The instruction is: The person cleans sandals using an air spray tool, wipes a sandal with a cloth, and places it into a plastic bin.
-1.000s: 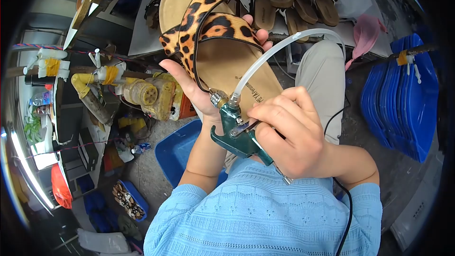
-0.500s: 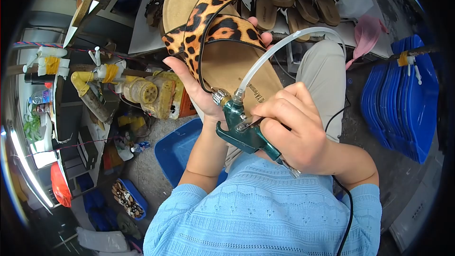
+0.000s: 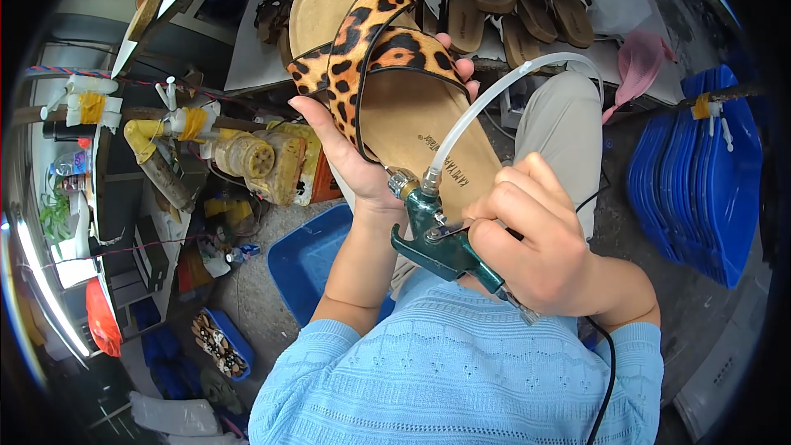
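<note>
A leopard-print sandal (image 3: 354,66) with crossed straps and a tan footbed rests tilted in my left hand (image 3: 350,152). The thumb lies along its near side, and fingertips show at its far edge. My right hand (image 3: 531,235) is closed round a dark green spray gun (image 3: 437,235) with a metal nozzle (image 3: 402,183). The nozzle's tip is close to the lower edge of the strap; whether it touches I cannot tell. From the top of the gun a clear hose (image 3: 486,99) curves up and off to the right.
Several sandals (image 3: 503,8) lie on the bench ahead. Blue stacked trays (image 3: 688,181) stand at right, beside a pink cloth (image 3: 641,74). A blue bin (image 3: 301,255) sits on the floor. To the left are a yellowed machine (image 3: 259,161) and a small blue tray (image 3: 239,346) of ornaments.
The spray gun and my right hand have shifted slightly right and down. The sandal has moved a little to the right, and its footbed lettering shows more fully.
</note>
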Tool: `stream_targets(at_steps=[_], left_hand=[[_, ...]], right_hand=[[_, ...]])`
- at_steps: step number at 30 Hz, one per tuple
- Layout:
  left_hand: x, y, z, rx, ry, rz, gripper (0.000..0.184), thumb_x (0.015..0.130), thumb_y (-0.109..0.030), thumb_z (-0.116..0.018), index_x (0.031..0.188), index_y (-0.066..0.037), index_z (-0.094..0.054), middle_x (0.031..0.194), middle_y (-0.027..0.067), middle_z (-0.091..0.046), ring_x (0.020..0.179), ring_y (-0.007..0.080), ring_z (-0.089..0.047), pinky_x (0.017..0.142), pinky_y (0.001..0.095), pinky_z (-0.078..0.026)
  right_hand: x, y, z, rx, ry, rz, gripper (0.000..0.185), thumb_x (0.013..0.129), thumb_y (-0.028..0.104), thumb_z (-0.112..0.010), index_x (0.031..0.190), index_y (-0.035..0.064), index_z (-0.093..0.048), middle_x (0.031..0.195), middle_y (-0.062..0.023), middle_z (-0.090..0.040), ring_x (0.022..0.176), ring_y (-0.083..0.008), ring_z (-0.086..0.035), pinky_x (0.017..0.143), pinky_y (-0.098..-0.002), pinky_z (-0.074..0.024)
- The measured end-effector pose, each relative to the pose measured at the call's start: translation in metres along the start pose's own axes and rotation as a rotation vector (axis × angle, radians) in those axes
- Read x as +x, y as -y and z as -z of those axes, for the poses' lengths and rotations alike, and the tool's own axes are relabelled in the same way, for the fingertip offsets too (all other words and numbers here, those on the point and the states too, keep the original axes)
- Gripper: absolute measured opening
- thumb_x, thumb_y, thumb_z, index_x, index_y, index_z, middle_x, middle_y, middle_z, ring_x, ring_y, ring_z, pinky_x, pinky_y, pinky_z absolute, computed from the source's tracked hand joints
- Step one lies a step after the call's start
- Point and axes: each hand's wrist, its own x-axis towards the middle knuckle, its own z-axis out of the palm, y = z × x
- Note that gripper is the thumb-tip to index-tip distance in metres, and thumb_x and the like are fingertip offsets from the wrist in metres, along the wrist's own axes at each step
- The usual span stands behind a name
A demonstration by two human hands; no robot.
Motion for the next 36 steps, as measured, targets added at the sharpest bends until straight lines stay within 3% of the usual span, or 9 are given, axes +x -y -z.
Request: stream_targets(at_steps=[10, 12, 14, 17, 20, 22, 26, 33, 36], left_hand=[[0.006, -0.009, 0.019, 0.035, 0.080, -0.021, 0.117, 0.076, -0.090, -0.043, 0.155, -0.006, -0.023, 0.148, 0.0254, -0.041, 0.124, 0.0393, -0.053, 0.101, 0.0543, -0.050], [0.005, -0.025, 0.019, -0.207, 0.085, 0.187, 0.109, 0.081, -0.082, -0.052, 0.154, -0.006, -0.026, 0.155, 0.0216, -0.032, 0.136, 0.0371, -0.042, 0.112, 0.0660, -0.031], [0.004, -0.031, 0.018, -0.239, -0.004, 0.213, 0.107, 0.082, -0.080, -0.053, 0.153, -0.004, -0.029, 0.153, 0.0224, -0.036, 0.133, 0.0401, -0.044, 0.108, 0.0687, -0.035], [0.005, -0.037, 0.024, -0.256, 0.118, 0.267, 0.105, 0.079, -0.084, -0.051, 0.151, -0.009, -0.037, 0.142, 0.0216, -0.051, 0.126, 0.0422, -0.052, 0.114, 0.0662, -0.030], [0.006, -0.028, 0.014, -0.123, 0.048, 0.187, 0.101, 0.080, -0.082, -0.054, 0.148, -0.008, -0.041, 0.135, 0.0214, -0.056, 0.123, 0.0407, -0.055, 0.113, 0.0631, -0.035], [0.006, -0.025, 0.009, -0.281, 0.160, 0.202, 0.099, 0.083, -0.078, -0.054, 0.148, -0.006, -0.039, 0.138, 0.0213, -0.054, 0.123, 0.0396, -0.055, 0.106, 0.0577, -0.046], [0.003, -0.019, 0.003, -0.295, 0.086, 0.131, 0.101, 0.085, -0.078, -0.051, 0.151, -0.004, -0.032, 0.143, 0.0256, -0.046, 0.123, 0.0401, -0.055, 0.101, 0.0518, -0.052], [0.008, -0.013, 0.006, 0.051, 0.134, 0.069, 0.105, 0.086, -0.083, -0.040, 0.152, -0.002, -0.028, 0.146, 0.0329, -0.039, 0.128, 0.0403, -0.050, 0.100, 0.0499, -0.052], [0.006, -0.011, -0.004, 0.040, 0.099, 0.064, 0.104, 0.086, -0.083, -0.038, 0.153, -0.004, -0.029, 0.146, 0.0329, -0.039, 0.129, 0.0411, -0.049, 0.101, 0.0516, -0.051]], right_hand=[[-0.008, -0.011, 0.023, 0.122, -0.014, -0.064, 0.035, 0.057, 0.016, -0.085, 0.073, 0.0020, -0.057, 0.084, -0.0095, -0.063, 0.071, -0.0221, -0.062, 0.066, -0.0338, -0.0407], [-0.011, -0.008, 0.036, 0.144, -0.079, -0.089, 0.032, 0.060, 0.016, -0.086, 0.073, 0.0017, -0.060, 0.088, -0.0105, -0.068, 0.073, -0.0216, -0.066, 0.069, -0.0340, -0.0427], [-0.010, -0.011, 0.048, 0.024, -0.142, -0.080, 0.032, 0.063, 0.015, -0.091, 0.074, 0.0018, -0.064, 0.087, -0.0098, -0.070, 0.072, -0.0206, -0.066, 0.067, -0.0334, -0.0441], [-0.005, -0.021, 0.049, -0.170, -0.195, -0.069, 0.036, 0.061, 0.014, -0.092, 0.072, 0.0024, -0.059, 0.085, -0.0109, -0.068, 0.068, -0.0211, -0.061, 0.064, -0.0314, -0.0439], [-0.001, -0.031, 0.041, -0.214, -0.257, -0.032, 0.038, 0.060, 0.014, -0.093, 0.070, 0.0028, -0.058, 0.084, -0.0115, -0.068, 0.067, -0.0222, -0.060, 0.064, -0.0315, -0.0442], [0.000, -0.035, 0.035, -0.221, -0.258, -0.029, 0.035, 0.061, 0.011, -0.091, 0.071, 0.0013, -0.059, 0.085, -0.0123, -0.068, 0.067, -0.0231, -0.059, 0.064, -0.0326, -0.0443], [0.004, -0.042, 0.026, -0.213, -0.258, -0.080, 0.028, 0.065, 0.009, -0.089, 0.078, -0.0020, -0.066, 0.085, -0.0114, -0.069, 0.068, -0.0214, -0.059, 0.064, -0.0323, -0.0433], [0.013, -0.049, 0.016, -0.247, -0.287, -0.123, 0.029, 0.071, 0.023, -0.086, 0.079, 0.0030, -0.066, 0.071, -0.0061, -0.060, 0.064, -0.0214, -0.057, 0.063, -0.0331, -0.0386], [0.014, -0.046, 0.017, -0.272, -0.235, -0.147, 0.028, 0.067, 0.014, -0.089, 0.079, -0.0002, -0.069, 0.080, -0.0087, -0.068, 0.068, -0.0213, -0.056, 0.062, -0.0318, -0.0429]])
